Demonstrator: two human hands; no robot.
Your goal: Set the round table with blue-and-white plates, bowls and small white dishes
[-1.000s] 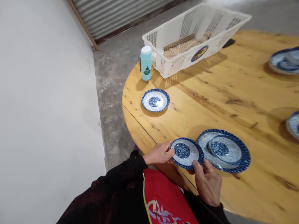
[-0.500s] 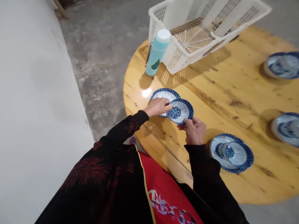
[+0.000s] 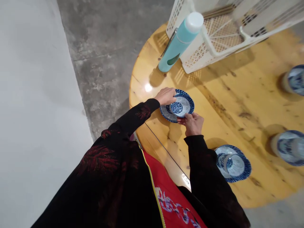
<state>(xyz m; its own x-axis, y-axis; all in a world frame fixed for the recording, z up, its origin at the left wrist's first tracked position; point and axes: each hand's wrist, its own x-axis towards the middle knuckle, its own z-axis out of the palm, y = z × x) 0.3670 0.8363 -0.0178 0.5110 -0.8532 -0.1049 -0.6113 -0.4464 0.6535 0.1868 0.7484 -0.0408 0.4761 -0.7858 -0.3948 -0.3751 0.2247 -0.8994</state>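
A small blue-and-white dish (image 3: 181, 104) lies on top of a larger blue-rimmed plate (image 3: 166, 113) near the left edge of the round wooden table (image 3: 228, 104). My left hand (image 3: 167, 95) pinches the dish's far left rim. My right hand (image 3: 193, 123) grips its near rim with curled fingers. Both sleeves are dark with red patterning.
A teal bottle with a white cap (image 3: 180, 41) stands beside a white plastic basket (image 3: 220, 34) at the back. Another plate with a small dish (image 3: 234, 163) lies near my right elbow. More blue dishes (image 3: 288, 147) are blurred at the right. Concrete floor lies left.
Both hands carried the small dish from beside the near plate over to the far plate and lowered it onto that plate. The view has swung closer and downward.
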